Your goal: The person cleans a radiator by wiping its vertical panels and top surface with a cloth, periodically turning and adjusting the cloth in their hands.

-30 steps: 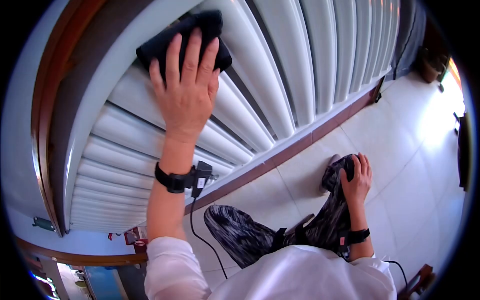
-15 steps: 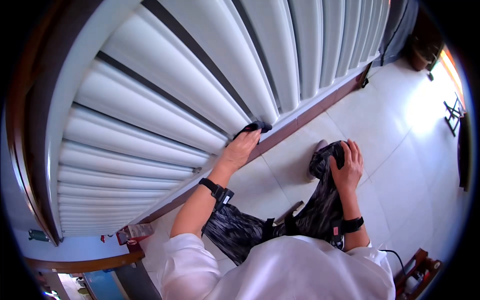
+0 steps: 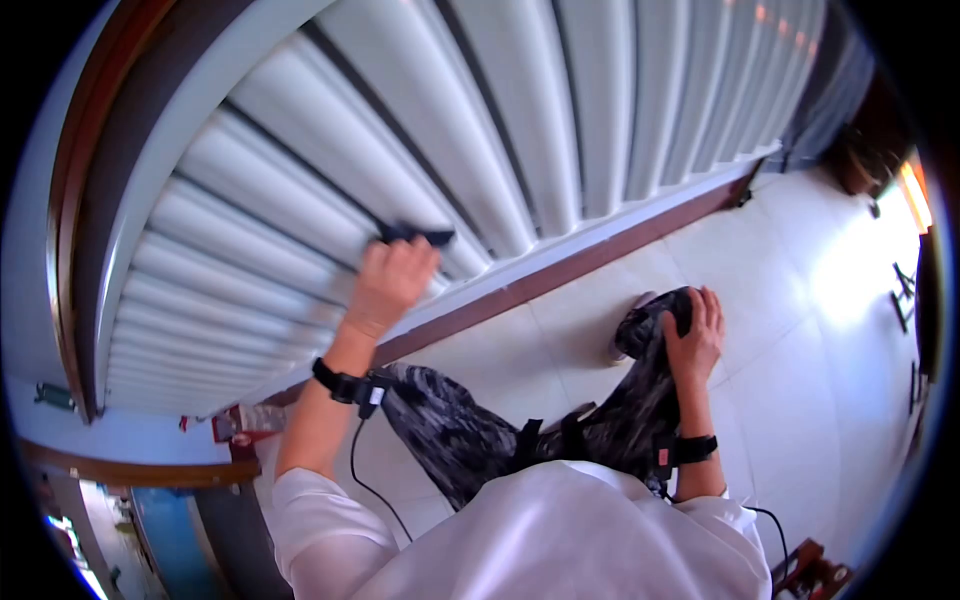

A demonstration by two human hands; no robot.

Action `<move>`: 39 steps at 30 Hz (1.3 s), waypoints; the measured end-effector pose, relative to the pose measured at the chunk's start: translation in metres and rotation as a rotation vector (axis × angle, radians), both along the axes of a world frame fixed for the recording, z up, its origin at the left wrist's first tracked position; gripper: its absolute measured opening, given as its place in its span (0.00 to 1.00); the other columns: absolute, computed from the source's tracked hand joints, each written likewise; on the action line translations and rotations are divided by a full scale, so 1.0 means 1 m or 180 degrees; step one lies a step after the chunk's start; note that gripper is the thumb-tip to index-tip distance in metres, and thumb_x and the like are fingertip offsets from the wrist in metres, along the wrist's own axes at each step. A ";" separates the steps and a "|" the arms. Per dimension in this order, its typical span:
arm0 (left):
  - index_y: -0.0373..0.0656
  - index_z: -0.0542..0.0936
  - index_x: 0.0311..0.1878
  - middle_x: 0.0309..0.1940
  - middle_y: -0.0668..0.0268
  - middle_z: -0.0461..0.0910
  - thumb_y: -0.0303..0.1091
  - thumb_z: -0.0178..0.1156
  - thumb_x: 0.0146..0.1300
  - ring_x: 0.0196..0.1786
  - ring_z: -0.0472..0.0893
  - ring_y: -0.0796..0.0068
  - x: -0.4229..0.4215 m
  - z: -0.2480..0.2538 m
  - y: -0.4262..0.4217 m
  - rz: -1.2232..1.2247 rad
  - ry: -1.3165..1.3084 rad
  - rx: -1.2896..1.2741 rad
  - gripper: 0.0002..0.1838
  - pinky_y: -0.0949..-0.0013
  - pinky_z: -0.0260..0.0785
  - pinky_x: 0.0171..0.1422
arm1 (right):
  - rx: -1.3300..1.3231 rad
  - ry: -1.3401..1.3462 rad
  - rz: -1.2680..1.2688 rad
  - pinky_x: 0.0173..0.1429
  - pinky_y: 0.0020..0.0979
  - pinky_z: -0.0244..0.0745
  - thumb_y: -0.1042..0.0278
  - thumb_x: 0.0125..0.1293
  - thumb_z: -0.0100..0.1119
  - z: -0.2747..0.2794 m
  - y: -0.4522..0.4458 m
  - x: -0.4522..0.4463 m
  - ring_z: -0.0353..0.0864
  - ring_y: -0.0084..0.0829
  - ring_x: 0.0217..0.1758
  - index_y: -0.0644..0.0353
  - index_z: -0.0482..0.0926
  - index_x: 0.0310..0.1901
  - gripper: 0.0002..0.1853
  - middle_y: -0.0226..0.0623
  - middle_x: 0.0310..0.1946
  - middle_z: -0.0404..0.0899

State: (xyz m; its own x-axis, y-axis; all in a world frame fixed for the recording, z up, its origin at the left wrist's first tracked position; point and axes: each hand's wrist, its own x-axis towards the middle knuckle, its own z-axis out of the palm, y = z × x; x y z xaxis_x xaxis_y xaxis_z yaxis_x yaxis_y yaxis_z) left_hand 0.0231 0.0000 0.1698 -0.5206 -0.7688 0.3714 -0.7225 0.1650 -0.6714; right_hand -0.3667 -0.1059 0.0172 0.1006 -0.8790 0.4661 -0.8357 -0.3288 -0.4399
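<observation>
Cloth of dark fabric point(image 3: 425, 236) sits against the lower part of a white panel of rounded slats point(image 3: 420, 110), gripped by a person's left hand point(image 3: 398, 275), its blurred fingers curled in around it. The right hand point(image 3: 695, 328), loosely open with fingers slightly bent, rests over one knee of black-and-grey patterned trousers point(image 3: 450, 430) above a pale tiled floor point(image 3: 770, 400).
</observation>
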 end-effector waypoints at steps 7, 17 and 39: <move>0.51 0.84 0.42 0.48 0.69 0.80 0.25 0.62 0.53 0.45 0.77 0.70 0.029 0.171 0.006 -0.0594 -0.0278 -0.2257 0.13 0.71 0.68 0.48 | 0.0045 0.0273 0.0050 0.67 0.41 0.59 0.59 0.57 0.61 0.000 -0.005 0.015 0.63 0.42 0.66 0.54 0.72 0.56 0.25 0.39 0.60 0.69; 0.51 0.81 0.48 0.49 0.71 0.81 0.28 0.60 0.55 0.48 0.81 0.67 0.022 -0.020 -0.015 -0.0340 0.1159 -0.0467 0.16 0.73 0.69 0.38 | 0.0073 0.0311 0.0131 0.66 0.42 0.59 0.58 0.57 0.61 -0.001 -0.004 0.020 0.63 0.43 0.66 0.54 0.72 0.56 0.25 0.39 0.60 0.69; 0.51 0.78 0.48 0.56 0.72 0.76 0.30 0.59 0.56 0.62 0.72 0.72 0.060 0.138 0.026 0.0114 -0.0147 -0.1374 0.15 0.64 0.60 0.63 | 0.0000 0.0405 0.0134 0.65 0.41 0.62 0.60 0.58 0.61 -0.005 -0.003 0.017 0.65 0.43 0.65 0.54 0.71 0.57 0.25 0.40 0.60 0.68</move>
State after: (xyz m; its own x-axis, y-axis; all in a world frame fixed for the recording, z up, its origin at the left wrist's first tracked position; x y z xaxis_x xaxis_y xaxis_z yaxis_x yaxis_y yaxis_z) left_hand 0.0827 0.0259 0.3077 -0.5201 -0.5661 0.6396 -0.6902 -0.1626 -0.7051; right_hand -0.3500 -0.1090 0.0120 0.1957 -0.8728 0.4472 -0.8702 -0.3648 -0.3311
